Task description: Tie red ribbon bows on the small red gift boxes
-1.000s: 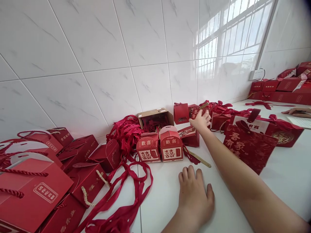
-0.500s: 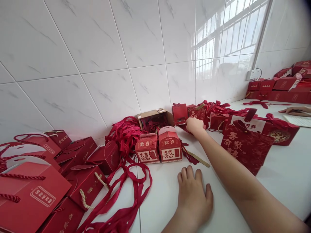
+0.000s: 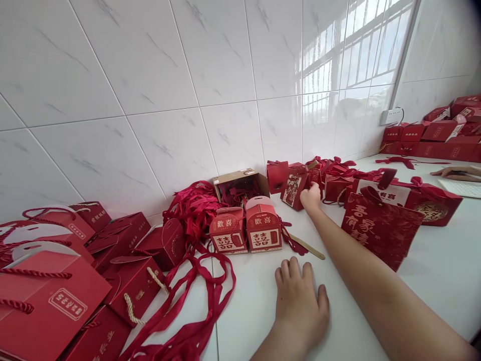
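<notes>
My right hand (image 3: pixel 311 197) reaches far across the white counter and grips a small red gift box (image 3: pixel 295 185), which stands tilted near the tiled wall. My left hand (image 3: pixel 299 301) lies flat on the counter close to me, fingers stretched out, holding nothing. Just beyond my left hand stand two small red and white boxes (image 3: pixel 246 228) side by side. A thin wooden stick (image 3: pixel 306 245) lies between them and my right forearm.
A heap of red ribbon (image 3: pixel 195 210) and an open cardboard box (image 3: pixel 240 183) sit by the wall. Red handled bags (image 3: pixel 56 296) crowd the left. A large red bag (image 3: pixel 379 225) stands at right. Another person's hand (image 3: pixel 456 173) rests far right, by stacked red boxes (image 3: pixel 432 133).
My right hand drew back from the far boxes, closed on the small red box and stood it up on edge. My left hand stayed flat in place.
</notes>
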Demonstrator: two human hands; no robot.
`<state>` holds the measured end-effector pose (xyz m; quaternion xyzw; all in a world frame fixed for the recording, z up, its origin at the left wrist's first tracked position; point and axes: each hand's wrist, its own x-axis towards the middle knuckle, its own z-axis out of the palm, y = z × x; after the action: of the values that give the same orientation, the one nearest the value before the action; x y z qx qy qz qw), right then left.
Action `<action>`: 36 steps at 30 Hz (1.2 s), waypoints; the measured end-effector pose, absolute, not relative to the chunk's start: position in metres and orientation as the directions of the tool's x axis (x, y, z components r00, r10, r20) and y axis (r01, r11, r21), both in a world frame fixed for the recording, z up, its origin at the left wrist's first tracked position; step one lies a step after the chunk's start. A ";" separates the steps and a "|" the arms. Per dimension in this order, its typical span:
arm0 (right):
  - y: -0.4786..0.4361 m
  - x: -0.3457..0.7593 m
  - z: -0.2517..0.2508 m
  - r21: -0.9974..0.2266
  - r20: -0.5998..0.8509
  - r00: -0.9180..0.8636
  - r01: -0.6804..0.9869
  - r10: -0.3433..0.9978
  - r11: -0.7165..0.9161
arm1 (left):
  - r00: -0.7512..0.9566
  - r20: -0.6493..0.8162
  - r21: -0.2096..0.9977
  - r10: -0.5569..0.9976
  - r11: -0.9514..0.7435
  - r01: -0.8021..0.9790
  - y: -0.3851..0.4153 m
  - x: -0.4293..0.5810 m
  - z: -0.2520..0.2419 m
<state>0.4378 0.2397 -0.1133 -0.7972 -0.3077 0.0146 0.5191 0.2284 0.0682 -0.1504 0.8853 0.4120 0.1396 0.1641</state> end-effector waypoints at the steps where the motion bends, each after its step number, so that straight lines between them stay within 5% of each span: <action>1: 0.242 0.440 -0.116 -0.851 0.270 0.829 0.444 0.490 -0.282 | 0.621 0.112 0.406 0.775 -0.606 0.684 0.068 0.228 -0.151; 4: 0.246 0.441 -0.123 -0.859 0.278 0.832 0.439 0.479 -0.263 | 0.622 0.119 0.408 0.774 -0.609 0.680 0.069 0.228 -0.151; 11: 0.242 0.437 -0.152 -0.766 0.390 0.609 0.631 0.691 -0.123 | 0.628 0.131 0.405 0.767 -0.619 0.673 0.070 0.228 -0.154; 17: 0.241 0.424 -0.149 -0.654 0.625 0.571 0.755 0.532 -0.042 | 0.632 0.120 0.410 0.766 -0.618 0.671 0.070 0.228 -0.153; 23: 0.253 0.404 -0.156 -0.759 0.290 0.724 0.572 0.626 -0.310 | 0.636 0.108 0.407 0.764 -0.618 0.673 0.069 0.228 -0.147; 31: 0.255 0.433 -0.155 -0.812 0.172 0.874 0.386 0.454 -0.437 | 0.636 0.107 0.395 0.764 -0.620 0.678 0.070 0.227 -0.149; 36: 0.250 0.429 -0.145 -0.870 0.192 0.913 0.328 0.359 -0.369 | 0.639 0.115 0.393 0.760 -0.626 0.674 0.069 0.228 -0.147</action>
<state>0.4290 0.2504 -0.1451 -0.8272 -0.2077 0.0151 0.5219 0.2283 0.0687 -0.1472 0.8913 0.4023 0.1363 0.1588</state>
